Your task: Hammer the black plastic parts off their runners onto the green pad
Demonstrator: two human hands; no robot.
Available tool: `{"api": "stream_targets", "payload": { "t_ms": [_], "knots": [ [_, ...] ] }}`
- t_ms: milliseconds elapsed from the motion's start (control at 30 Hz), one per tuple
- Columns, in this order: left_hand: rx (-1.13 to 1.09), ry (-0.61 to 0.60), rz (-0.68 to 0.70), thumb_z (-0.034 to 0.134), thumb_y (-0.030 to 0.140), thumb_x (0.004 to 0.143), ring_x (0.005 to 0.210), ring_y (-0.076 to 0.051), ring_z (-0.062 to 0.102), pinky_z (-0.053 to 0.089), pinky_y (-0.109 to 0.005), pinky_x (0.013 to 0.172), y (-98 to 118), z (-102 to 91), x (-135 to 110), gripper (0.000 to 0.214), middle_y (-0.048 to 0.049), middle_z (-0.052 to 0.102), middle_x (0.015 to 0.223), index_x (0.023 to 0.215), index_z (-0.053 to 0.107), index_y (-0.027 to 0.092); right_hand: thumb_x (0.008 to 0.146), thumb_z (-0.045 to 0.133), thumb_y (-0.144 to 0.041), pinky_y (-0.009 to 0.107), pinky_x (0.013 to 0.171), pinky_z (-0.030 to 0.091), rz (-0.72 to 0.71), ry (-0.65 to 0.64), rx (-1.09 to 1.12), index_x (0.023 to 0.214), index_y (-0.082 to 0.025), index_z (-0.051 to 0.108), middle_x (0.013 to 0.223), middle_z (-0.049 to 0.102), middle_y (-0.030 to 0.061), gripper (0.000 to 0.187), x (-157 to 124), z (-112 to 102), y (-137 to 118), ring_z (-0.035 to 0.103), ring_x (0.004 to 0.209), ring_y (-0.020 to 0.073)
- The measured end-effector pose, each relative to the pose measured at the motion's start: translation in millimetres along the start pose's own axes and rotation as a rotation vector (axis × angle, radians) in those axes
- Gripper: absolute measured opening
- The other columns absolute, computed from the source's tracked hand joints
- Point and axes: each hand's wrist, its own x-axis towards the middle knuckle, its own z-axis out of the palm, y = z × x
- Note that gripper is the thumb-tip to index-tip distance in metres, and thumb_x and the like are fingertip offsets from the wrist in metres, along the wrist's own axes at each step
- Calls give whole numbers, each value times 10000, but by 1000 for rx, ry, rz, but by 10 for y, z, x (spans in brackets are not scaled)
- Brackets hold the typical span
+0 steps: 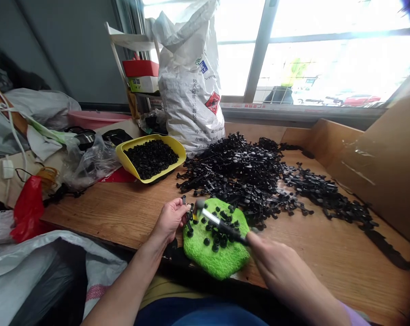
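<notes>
My right hand (271,256) is wrapped round the black grip of a small hammer (212,218), its blurred head at the left edge of a fuzzy green cloth pad (213,260). My left hand (171,218) pinches a slim black plastic piece (184,199) between thumb and fingers, just left of the hammer's head. Beside those fingers, more of the black plastic (190,230) hangs over the pad. Several small round black caps (215,247) lie scattered on the green cloth, partly behind the hammer's handle.
A large heap of black plastic pieces (238,172) covers the wooden table (123,213) beyond the pad. A yellow tray (137,170) full of small black parts stands at the back left. Behind them is a white woven sack (191,90); cardboard (388,158) borders the right side.
</notes>
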Motion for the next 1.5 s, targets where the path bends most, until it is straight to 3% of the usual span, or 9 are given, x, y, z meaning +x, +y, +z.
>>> {"api": "stream_targets", "payload": {
  "t_ms": [300,433,533,733,867,1100,1233,1367,1500],
  "knots": [
    [-19,-14,-58,653,292,661,389,-27,362,235,-127,354,8,-7,16,259,71,455,484,613,437,160,921,286,-252,268,474,273,0,-61,-82,787,-214,428,586,523,0,199,7,71,-12,482,499,163],
    [-59,-164,-177,671,288,666,433,-30,413,227,-129,368,83,-71,91,216,41,523,579,696,516,141,932,281,-306,269,527,322,51,38,114,831,-205,457,661,543,12,227,-8,57,60,502,579,164],
    [-55,-304,-179,669,283,685,517,-49,484,296,-136,417,167,-69,200,200,17,569,674,775,560,142,930,296,-343,254,522,330,124,151,318,770,-201,440,614,487,-13,257,-37,15,140,462,557,139],
    [19,-457,-219,692,282,671,489,-36,459,310,-134,428,252,28,379,222,37,534,637,723,526,145,926,325,-339,227,443,291,172,144,537,771,-192,465,561,453,-41,255,-85,65,295,383,471,100],
    [46,-494,-228,691,298,671,448,-21,401,287,-129,410,258,52,404,239,50,490,593,701,515,140,917,355,-324,240,526,340,155,178,478,780,-187,490,656,528,-6,236,-91,144,344,471,589,132],
    [158,-482,-194,693,326,659,392,-9,325,213,-146,367,249,78,450,245,55,467,561,692,557,124,927,316,-344,271,635,397,131,120,433,758,-199,453,687,546,11,261,-76,138,311,537,684,176],
    [184,-471,-180,693,330,656,365,-2,304,195,-152,352,224,82,474,246,58,479,542,703,579,117,928,310,-350,273,591,388,145,112,331,789,-202,463,693,562,17,254,-48,107,285,526,629,169],
    [148,-451,-217,700,317,653,366,-6,326,212,-144,352,211,93,474,237,56,494,535,713,575,125,930,287,-322,266,520,340,89,229,207,790,-209,418,632,515,0,222,54,46,226,477,546,154],
    [54,-467,-281,718,295,633,454,-45,462,353,-159,442,220,108,456,236,27,544,580,712,570,129,920,288,-294,254,439,258,110,99,-19,705,-222,375,529,457,-23,243,157,-10,181,427,446,145]
  ]
}}
